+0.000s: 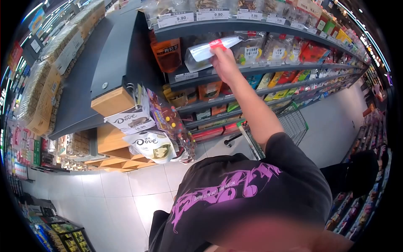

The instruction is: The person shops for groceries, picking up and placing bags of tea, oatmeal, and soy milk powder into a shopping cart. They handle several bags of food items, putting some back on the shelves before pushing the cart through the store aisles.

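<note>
My right hand (223, 61) reaches up to a shelf (197, 80) of bagged dried goods. Its fingers are closed on a shiny, clear and silvery plastic package (203, 51) with a red patch, tilted above the shelf board. Just left of it stands an orange pouch (166, 54). On its right are clear bags with white labels (252, 51). My left hand is out of the picture.
Dove pouches (153, 146) hang on the shelf end at lower left, beside a grey end panel (115, 54). A green-edged wire cart (294, 122) stands beyond my right arm. Price tags (175, 19) line the upper shelf. More stocked shelves run along the far right.
</note>
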`<state>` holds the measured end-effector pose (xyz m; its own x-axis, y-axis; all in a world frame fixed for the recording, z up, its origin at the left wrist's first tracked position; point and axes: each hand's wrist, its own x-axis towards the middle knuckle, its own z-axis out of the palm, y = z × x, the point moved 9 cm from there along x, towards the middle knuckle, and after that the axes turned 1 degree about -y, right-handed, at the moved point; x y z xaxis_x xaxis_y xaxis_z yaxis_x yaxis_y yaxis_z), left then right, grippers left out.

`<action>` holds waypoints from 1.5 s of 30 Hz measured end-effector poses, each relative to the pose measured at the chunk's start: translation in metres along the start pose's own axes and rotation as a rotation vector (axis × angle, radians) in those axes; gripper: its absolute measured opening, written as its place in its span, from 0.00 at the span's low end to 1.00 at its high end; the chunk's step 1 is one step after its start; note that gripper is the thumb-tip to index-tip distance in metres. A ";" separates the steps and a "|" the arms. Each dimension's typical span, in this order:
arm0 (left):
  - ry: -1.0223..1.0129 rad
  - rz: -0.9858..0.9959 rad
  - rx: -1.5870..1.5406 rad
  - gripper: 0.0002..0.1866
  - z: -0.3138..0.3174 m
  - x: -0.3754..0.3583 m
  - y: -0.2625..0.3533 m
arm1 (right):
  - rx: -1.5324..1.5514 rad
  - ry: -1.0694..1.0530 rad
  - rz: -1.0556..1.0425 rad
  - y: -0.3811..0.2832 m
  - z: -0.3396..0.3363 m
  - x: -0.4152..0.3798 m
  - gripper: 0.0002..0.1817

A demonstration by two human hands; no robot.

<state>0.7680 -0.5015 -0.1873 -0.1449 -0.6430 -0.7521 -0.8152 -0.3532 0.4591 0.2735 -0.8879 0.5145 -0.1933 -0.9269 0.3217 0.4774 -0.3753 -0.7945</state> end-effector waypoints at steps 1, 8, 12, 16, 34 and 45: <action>-0.009 0.009 0.019 0.29 -0.001 -0.001 -0.004 | 0.003 -0.015 0.019 0.003 0.002 0.003 0.12; -0.062 0.071 0.152 0.27 -0.020 -0.006 -0.032 | 0.005 0.014 -0.109 -0.001 0.000 -0.034 0.18; -0.100 0.114 0.284 0.25 -0.026 -0.004 -0.051 | -0.108 0.177 0.021 0.039 -0.042 -0.112 0.13; -0.126 0.188 0.456 0.24 -0.027 -0.005 -0.065 | -0.167 0.430 0.278 0.106 -0.121 -0.232 0.11; -0.167 0.223 -0.021 0.18 -0.045 0.018 0.088 | -0.498 1.081 0.358 0.069 -0.339 -0.529 0.11; 0.012 0.769 -0.317 0.11 -0.129 -0.075 0.445 | -0.505 0.881 0.456 0.095 -0.410 -0.502 0.05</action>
<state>0.4886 -0.6981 0.1349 -0.5895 -0.7897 -0.1699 -0.2943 0.0141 0.9556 0.0643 -0.4579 0.0659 -0.7252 -0.5791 -0.3725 0.2937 0.2291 -0.9280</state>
